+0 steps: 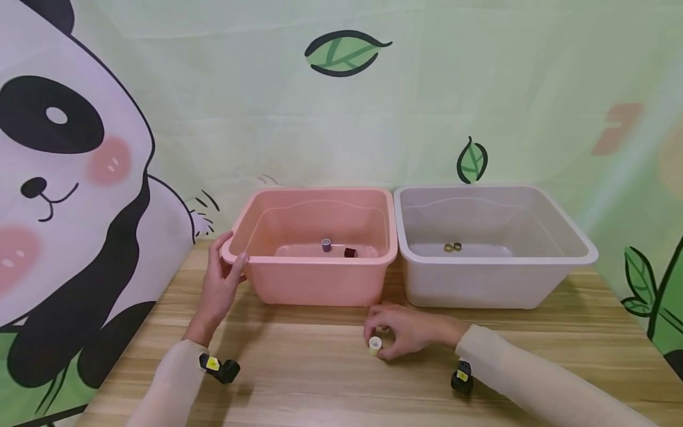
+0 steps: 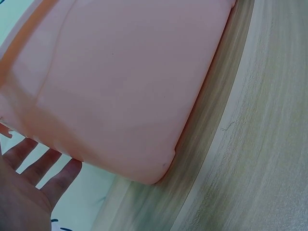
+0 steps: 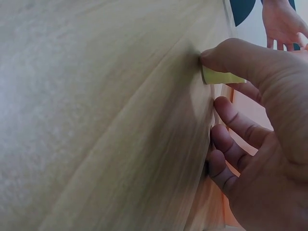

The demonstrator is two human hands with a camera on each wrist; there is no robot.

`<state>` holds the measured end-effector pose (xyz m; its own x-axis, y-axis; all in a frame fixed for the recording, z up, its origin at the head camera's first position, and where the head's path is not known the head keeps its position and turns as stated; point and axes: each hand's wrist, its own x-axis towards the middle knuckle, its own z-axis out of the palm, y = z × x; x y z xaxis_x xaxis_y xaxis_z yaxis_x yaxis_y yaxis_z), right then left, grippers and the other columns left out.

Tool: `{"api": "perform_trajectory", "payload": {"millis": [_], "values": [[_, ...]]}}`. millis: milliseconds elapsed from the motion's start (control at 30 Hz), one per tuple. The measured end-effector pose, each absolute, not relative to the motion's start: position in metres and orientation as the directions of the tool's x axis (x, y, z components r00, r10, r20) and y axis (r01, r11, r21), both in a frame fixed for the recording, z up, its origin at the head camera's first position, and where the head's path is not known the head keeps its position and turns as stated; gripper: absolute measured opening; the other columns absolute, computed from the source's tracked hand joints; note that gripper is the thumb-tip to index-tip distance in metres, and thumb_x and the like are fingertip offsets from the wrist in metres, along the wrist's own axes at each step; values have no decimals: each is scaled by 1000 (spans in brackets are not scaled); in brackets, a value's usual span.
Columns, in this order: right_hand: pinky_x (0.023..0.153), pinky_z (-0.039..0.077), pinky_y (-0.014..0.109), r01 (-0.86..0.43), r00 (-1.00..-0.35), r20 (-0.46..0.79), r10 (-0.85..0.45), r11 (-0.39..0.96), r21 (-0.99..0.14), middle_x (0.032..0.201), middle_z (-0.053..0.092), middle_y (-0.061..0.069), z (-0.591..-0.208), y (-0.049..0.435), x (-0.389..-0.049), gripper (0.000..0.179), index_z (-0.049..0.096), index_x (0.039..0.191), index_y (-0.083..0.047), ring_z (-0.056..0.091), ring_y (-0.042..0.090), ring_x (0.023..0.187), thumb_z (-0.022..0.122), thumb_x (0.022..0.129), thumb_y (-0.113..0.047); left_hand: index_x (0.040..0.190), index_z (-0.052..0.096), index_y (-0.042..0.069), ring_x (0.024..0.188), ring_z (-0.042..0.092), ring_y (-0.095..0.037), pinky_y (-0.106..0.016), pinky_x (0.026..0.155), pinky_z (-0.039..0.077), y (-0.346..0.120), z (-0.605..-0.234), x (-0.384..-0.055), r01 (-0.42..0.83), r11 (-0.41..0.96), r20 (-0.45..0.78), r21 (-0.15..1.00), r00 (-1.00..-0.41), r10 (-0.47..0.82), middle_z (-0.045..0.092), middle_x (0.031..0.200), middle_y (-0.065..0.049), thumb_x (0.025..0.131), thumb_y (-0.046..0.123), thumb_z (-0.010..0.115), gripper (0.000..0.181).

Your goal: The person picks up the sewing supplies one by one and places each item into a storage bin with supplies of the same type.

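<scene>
My right hand (image 1: 408,329) pinches a small pale yellow cylinder (image 1: 375,346), hollow at its top like a cap, between thumb and forefinger. It stands upright on the table before the pink basin (image 1: 315,281); the right wrist view shows the yellow cylinder (image 3: 221,76) at the wood, partly behind the thumb. My left hand (image 1: 221,281) holds the pink basin's front left corner, its thumb by the rim. In the left wrist view, the left hand's fingers (image 2: 60,180) reach behind the basin wall, tips partly hidden. Inside the pink basin lie a purple cylinder (image 1: 326,244) and a dark red one (image 1: 350,252).
A light grey basin (image 1: 480,284) stands against the pink one on the right, with two small gold ring-like pieces (image 1: 452,247) inside. Both basins sit on the wooden table (image 1: 299,379), before a printed panda backdrop (image 1: 240,107).
</scene>
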<state>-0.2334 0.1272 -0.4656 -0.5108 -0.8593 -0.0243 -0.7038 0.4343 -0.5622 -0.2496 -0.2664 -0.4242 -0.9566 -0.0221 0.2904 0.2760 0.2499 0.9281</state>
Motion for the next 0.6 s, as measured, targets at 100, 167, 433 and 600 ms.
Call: {"api": "perform_trajectory", "payload": {"millis": [100,167,433,600], "values": [[86,44,24,-711,-508,-18,-861,431,-555,103,57,-6,-466,127,-234,23,69,101,-28,54,17,98,82,84,-20,161,17,29,139,44,-39,-24,93,55,-266,-424,-250,278,254,293,926,-956,-23,32,163,-9,107,40,54,66],[85,44,24,-715,-505,-16,-863,429,-553,102,57,-7,-466,127,-234,23,69,101,-28,54,17,97,82,84,-20,161,17,29,139,44,-38,-24,93,55,-266,-424,-250,279,256,294,926,-955,-24,32,163,-9,107,39,54,66],[86,44,24,-710,-510,-17,-860,432,-557,102,56,-9,-467,127,-234,22,70,101,-28,53,14,97,82,85,-21,161,17,29,139,45,-38,-25,93,55,-266,-423,-250,273,262,290,925,-957,-27,33,163,-9,107,40,54,67],[84,44,23,-713,-512,-5,-859,428,-556,99,55,-11,-468,127,-235,21,71,101,-28,54,14,95,82,84,-21,161,17,29,138,47,-35,-23,92,55,-266,-424,-249,268,273,287,924,-957,-30,33,163,-9,106,41,54,67]]}}
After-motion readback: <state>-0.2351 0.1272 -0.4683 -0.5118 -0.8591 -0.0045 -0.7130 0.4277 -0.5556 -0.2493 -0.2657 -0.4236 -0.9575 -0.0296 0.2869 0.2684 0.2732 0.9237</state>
